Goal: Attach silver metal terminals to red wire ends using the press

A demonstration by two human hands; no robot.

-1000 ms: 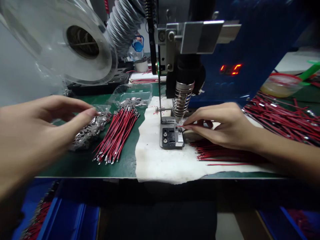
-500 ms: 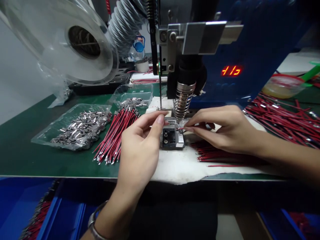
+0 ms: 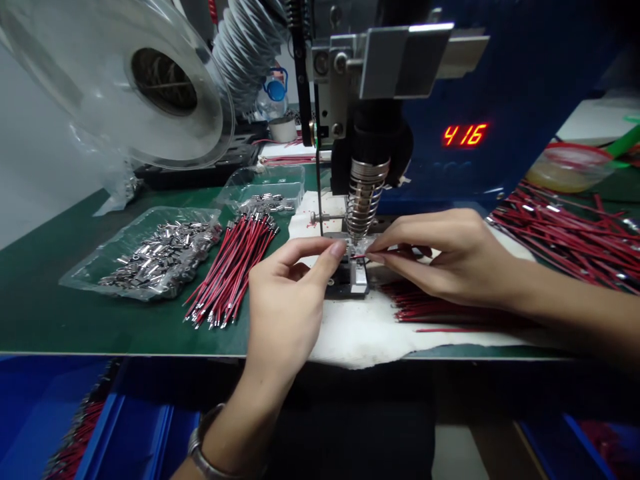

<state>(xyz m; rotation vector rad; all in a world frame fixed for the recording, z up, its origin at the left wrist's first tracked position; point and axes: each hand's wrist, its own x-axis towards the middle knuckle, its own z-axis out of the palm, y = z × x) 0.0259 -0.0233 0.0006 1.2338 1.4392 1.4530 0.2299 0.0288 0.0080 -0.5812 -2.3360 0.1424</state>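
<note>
My right hand [image 3: 445, 257] is closed in a pinch around a short red wire [image 3: 358, 256], whose tip lies at the small metal fixture [image 3: 359, 277] under the machine's spring-wrapped head [image 3: 367, 193]. From the left, my left hand [image 3: 293, 293] reaches to the same fixture with thumb and forefinger pressed together. Whatever is between those fingertips is too small to make out. Below my right hand, a bundle of red and black wires [image 3: 415, 307] lies on a white cloth [image 3: 355, 333]. Another wire bundle [image 3: 233, 267] lies left of my left hand.
A clear plastic tray [image 3: 83, 277] of small metal caps stands on the green table [image 3: 30, 320], with a smaller tray [image 3: 300, 179] behind it. A large clear reel [image 3: 107, 100] hangs upper left. The blue machine body [image 3: 500, 87] shows lit red digits. More wires [image 3: 575, 240] lie right.
My left hand has moved right, its pinched fingertips now at the fixture close to the wire. My right hand stays nearly in place. The lit digits now read clearly.
</note>
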